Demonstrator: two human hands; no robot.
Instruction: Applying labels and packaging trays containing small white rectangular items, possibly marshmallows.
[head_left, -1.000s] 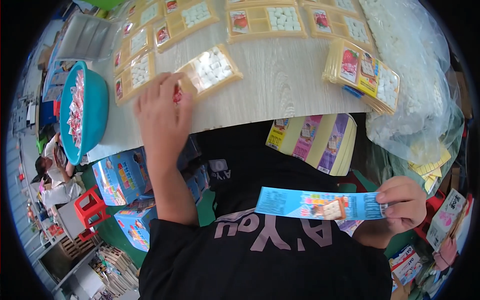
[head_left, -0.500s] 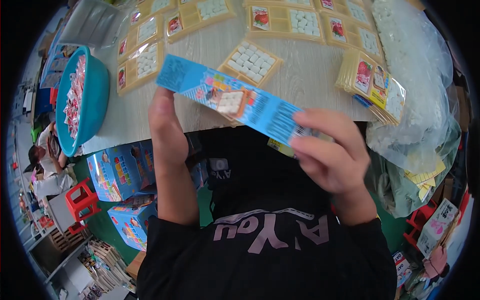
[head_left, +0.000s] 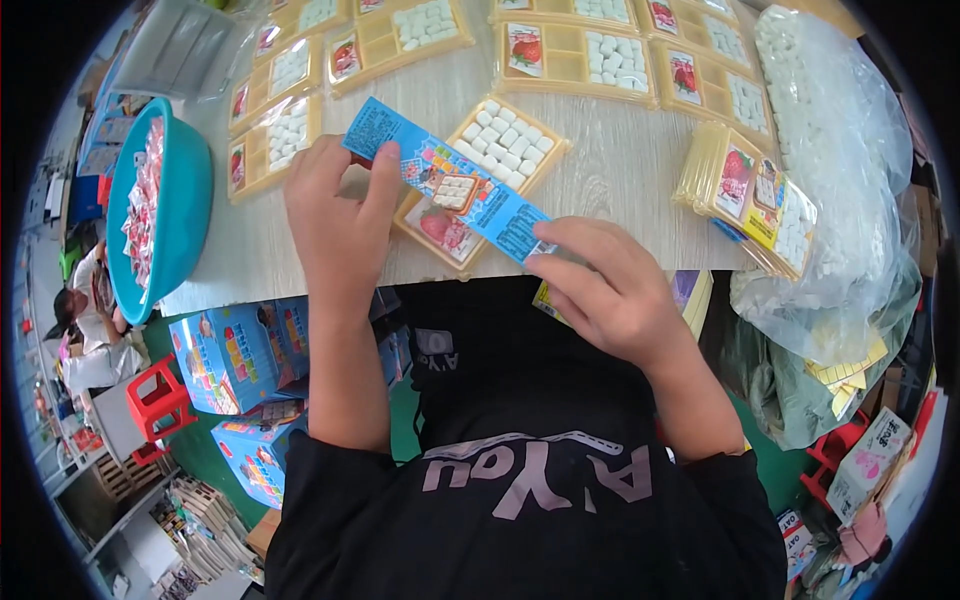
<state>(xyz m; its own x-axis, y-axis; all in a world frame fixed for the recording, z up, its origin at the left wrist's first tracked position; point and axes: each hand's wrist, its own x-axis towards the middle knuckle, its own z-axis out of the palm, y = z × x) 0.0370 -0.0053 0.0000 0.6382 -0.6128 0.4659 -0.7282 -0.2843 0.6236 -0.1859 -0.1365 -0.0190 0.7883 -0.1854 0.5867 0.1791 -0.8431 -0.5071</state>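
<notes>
A long blue printed card strip (head_left: 455, 188) slants over a cream plastic tray (head_left: 402, 222) at the table's near edge. My left hand (head_left: 340, 220) pinches the strip's upper left end, thumb on top and fingers behind. At the lower right end, my right hand (head_left: 612, 290) grips it between thumb and fingers. Part of the tray is hidden by the strip. Small white pillow-shaped pieces (head_left: 505, 142) fill the tray's far section, and a strawberry-printed packet (head_left: 440, 230) lies in its near end.
Several filled trays (head_left: 575, 85) line the table's far side. A teal basin (head_left: 195, 205) of small packets stands at left. Stacked trays (head_left: 740, 185) and a clear bag of white pieces (head_left: 820, 150) are at right. Blue boxes (head_left: 225, 350) sit below the table's left edge.
The strip has come down closer to the tray and slants more steeply. My left thumb now lies over its front, and my right hand has shifted left with its end.
</notes>
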